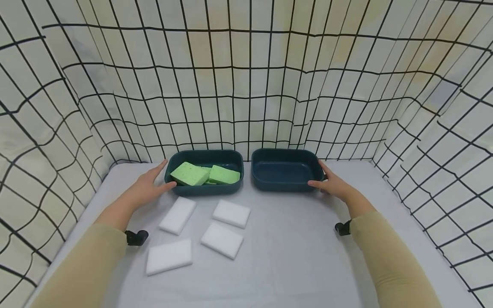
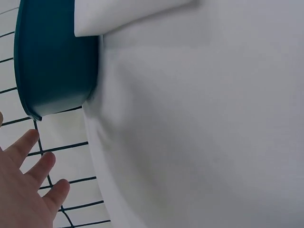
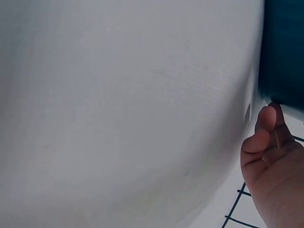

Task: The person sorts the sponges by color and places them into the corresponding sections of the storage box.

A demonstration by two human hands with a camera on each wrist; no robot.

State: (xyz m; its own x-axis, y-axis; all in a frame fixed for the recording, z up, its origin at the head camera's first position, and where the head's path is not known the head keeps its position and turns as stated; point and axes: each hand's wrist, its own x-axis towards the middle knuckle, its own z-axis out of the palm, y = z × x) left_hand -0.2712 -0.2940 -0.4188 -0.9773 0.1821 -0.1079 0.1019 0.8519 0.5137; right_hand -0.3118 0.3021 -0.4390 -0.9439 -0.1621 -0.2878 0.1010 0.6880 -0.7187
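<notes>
Two dark teal plastic boxes stand side by side at the back of the table in the head view. Several green sponges (image 1: 189, 173) lie in the left box (image 1: 206, 189); the right box (image 1: 285, 186) holds nothing visible. My left hand (image 1: 144, 188) is at the left box's outer end, thumb and fingers spread; its fingers look extended in the left wrist view. At the right box's outer end is my right hand (image 1: 335, 184), thumb at the front corner and index finger toward the back. In the right wrist view its other fingers (image 3: 256, 142) are curled against the box.
Several white sponge pads lie in front of the left box, among them one near pad (image 1: 169, 256) and one beside the box (image 1: 178, 215). A white cloth (image 1: 292, 256) covers the table. Black wire grid (image 1: 250, 98) with pale sheeting encloses the back and sides.
</notes>
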